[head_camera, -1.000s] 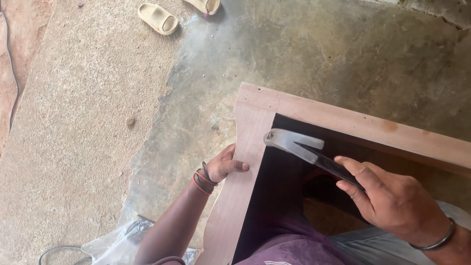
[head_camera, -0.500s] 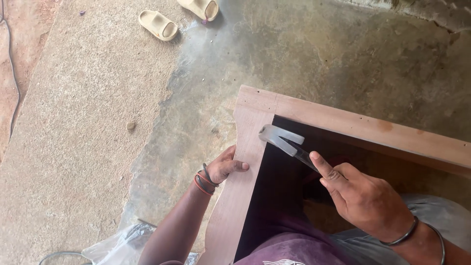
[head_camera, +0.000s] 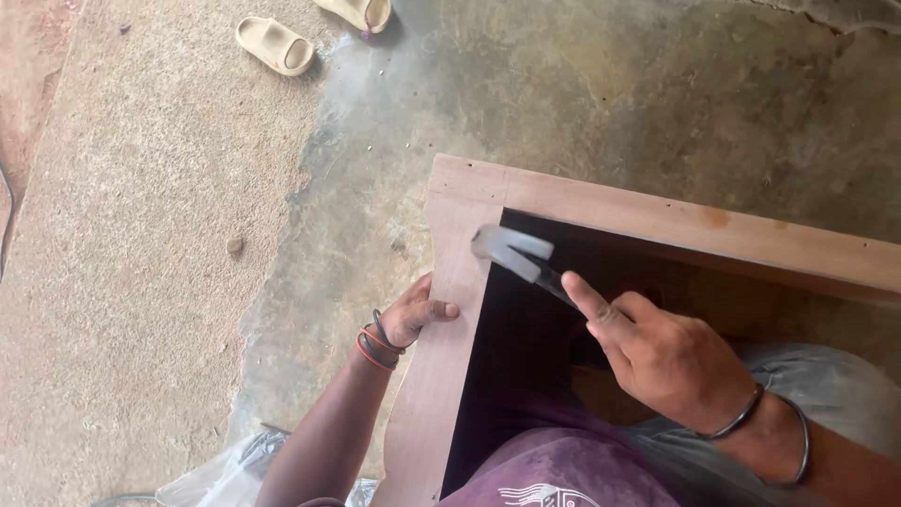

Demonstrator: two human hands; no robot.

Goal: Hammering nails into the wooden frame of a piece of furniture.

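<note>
Right hand (head_camera: 676, 361) is wrapping its fingers around the dark handle of a metal claw hammer (head_camera: 526, 258), forefinger lying straight along the shaft, the rest curled tight about it. Two thin bangles are sitting on that wrist. The hammer's long axis is running from the hand at lower right up toward the upper left; its pale, motion-blurred head is pointing at the inside corner of a reddish-brown wooden frame (head_camera: 657, 221) and is hanging right at the inner edge of the left rail, over the dark opening. Whether the head is touching the wood cannot be told through the blur.

Left hand (head_camera: 418, 314) is gripping the outer edge of the frame's left rail, thumb pressing flat on the top face, fingers hidden under the edge. Dark and orange bands are circling that wrist.

The frame is lying on a grey concrete floor (head_camera: 610, 94), its top rail running off to the right, its left rail coming down toward the person. A purple shirt and grey cloth are showing at the lower edge, inside the frame's opening.

Further out: a rough tan slab (head_camera: 141, 235) is taking up the left, with a small stone (head_camera: 235, 246) on it. Two beige sandals (head_camera: 275, 45) are lying at the top. A crumpled clear plastic bag (head_camera: 225, 469) is lying by the left forearm, beside the rail's lower end.
</note>
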